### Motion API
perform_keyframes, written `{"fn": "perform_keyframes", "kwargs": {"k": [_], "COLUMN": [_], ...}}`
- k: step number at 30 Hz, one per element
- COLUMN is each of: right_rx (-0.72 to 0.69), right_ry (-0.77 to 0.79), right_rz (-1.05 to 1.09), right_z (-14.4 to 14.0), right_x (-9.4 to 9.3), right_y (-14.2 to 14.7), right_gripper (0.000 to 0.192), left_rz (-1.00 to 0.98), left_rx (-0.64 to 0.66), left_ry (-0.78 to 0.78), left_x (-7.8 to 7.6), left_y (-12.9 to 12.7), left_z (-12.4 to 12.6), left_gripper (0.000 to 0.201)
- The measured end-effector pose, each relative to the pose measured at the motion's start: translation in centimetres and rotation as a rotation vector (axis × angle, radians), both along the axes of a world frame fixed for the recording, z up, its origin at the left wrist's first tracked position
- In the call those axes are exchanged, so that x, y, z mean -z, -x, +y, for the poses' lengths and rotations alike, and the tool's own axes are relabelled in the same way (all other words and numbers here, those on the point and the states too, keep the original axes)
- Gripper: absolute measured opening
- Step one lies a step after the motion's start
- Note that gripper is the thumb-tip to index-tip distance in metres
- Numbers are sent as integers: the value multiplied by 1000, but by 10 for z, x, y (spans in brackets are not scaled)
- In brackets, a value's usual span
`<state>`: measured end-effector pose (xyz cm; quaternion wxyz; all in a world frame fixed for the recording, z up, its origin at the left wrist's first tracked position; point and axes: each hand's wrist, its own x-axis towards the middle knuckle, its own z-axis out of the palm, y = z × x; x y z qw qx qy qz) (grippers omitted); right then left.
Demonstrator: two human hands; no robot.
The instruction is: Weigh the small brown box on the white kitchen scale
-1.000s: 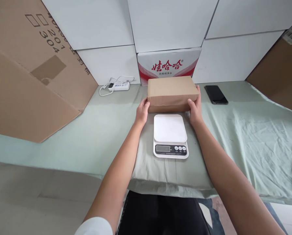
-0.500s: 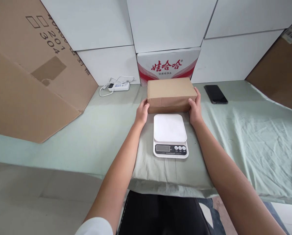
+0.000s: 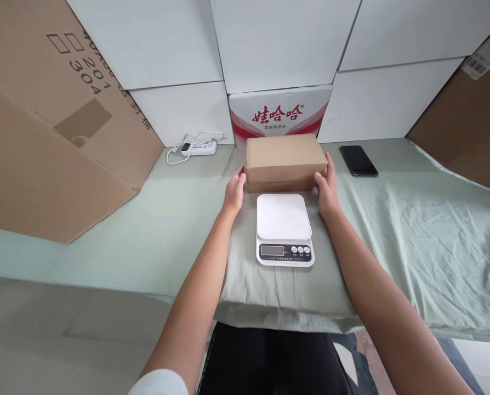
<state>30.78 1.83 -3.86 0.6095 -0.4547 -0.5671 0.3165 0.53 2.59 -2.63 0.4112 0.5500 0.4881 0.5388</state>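
A closed brown cardboard box (image 3: 286, 156) lies behind the scale, between my two hands. My left hand (image 3: 233, 192) is against its left end, fingers partly hidden along the side and thumb by the front edge. On the other end, my right hand (image 3: 327, 186) has its thumb on the front face and its fingers around the right side. In front of the box is a white kitchen scale (image 3: 284, 216) with a square platform; its grey display (image 3: 272, 250) shows no readable figures.
A phone (image 3: 358, 160) lies to the right of the box. Left of it is a white power strip (image 3: 199, 148) with a cable. A printed white carton (image 3: 278, 115) stands behind. Large cardboard pieces (image 3: 35, 164) flank the green cloth-covered table (image 3: 175, 219).
The view has shifted slightly. My left thumb has slid off the box's front face towards its left edge. My right hand stays on the box, and the scale has not moved.
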Motion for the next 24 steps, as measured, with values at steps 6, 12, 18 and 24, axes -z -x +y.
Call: {"fn": "perform_keyframes", "kwargs": {"k": [6,12,18,24], "right_rx": [3,11,4,35], "right_ry": [-20,-33,-141,-260], "right_rz": [-20,1,-10,-113], "right_z": [-2,-5,-7,-52], "right_x": [-4,-7,-14,-39], "right_y": [5,9,11,11], "right_gripper": [100,104,111,110], "left_rz": [-2,-6,26,40], "left_rx": [76,122,65,47], "left_ry": [-30,-61,-156,-320], "left_x": [-8,-9,-17,-35], "left_y": [-9,-9,-7,-2], "left_z": [-7,-7,-16,-62], "left_gripper": [62,60,59,72]}}
